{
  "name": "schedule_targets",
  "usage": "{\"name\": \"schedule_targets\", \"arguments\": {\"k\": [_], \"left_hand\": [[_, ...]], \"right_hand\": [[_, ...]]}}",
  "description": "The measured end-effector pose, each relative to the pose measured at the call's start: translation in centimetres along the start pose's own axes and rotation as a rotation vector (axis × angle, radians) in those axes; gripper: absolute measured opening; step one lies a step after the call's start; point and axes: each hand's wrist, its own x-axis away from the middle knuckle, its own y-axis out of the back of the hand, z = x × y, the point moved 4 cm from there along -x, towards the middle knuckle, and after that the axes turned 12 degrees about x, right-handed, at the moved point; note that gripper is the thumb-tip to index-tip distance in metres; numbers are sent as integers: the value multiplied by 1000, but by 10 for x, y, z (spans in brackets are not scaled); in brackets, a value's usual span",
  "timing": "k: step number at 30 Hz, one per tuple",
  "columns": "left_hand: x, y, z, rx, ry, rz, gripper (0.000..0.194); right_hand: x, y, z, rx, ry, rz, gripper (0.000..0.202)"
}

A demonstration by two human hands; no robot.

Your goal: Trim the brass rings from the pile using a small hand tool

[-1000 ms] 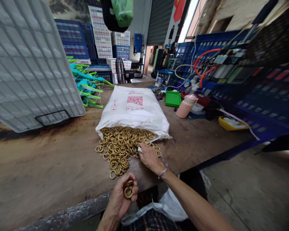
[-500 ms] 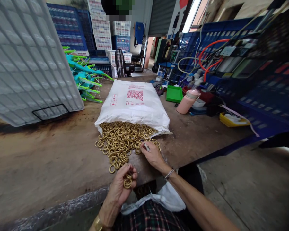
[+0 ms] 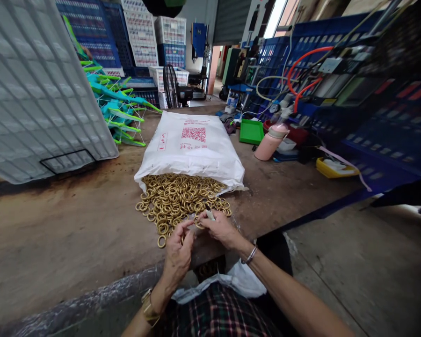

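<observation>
A heap of gold-coloured rings (image 3: 175,199) spills from the mouth of a white woven sack (image 3: 192,150) onto the wooden table. At the near edge of the heap, my right hand (image 3: 219,228) pinches one ring (image 3: 198,223). A small pale tool with a dark tip (image 3: 209,214) also sticks up from its fingers; its kind is unclear. Close beside it, my left hand (image 3: 178,250) is curled, its index finger reaching to the ring in my right hand. A bit of gold shows between the left fingers; the palm is hidden.
A large translucent ribbed plastic bin (image 3: 49,93) stands at the left, with green and turquoise plastic parts (image 3: 121,112) behind it. Right of the sack are a green tray (image 3: 251,131), a pink bottle (image 3: 269,142) and a yellow tray (image 3: 337,168). A black fan (image 3: 171,86) stands beyond the table.
My left hand has moved up and turned palm-down toward my right hand, hiding the rings seen in its palm. The right hand has drawn slightly back from the heap, holding a ring.
</observation>
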Motion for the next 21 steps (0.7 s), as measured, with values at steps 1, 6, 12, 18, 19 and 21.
{"name": "schedule_targets", "arguments": {"k": [1,6,12,18,19,21], "left_hand": [[0,0,-1,-46,-57,35,24],[2,-2,-5,-150,-236,140,21],[2,4,-13,-247,-264,68,14],[3,4,-15,-266,-212,39,12],[4,3,-14,-253,-190,53,12],[6,1,-9,-211,-121,80,13]], "right_hand": [[2,-4,0,-76,-53,66,9],[14,-21,2,-314,-189,284,14],[16,-23,-2,-198,-172,193,13],[18,-14,4,115,90,-4,27],[18,-14,5,138,122,-10,27],[17,-15,6,143,142,-29,23]]}}
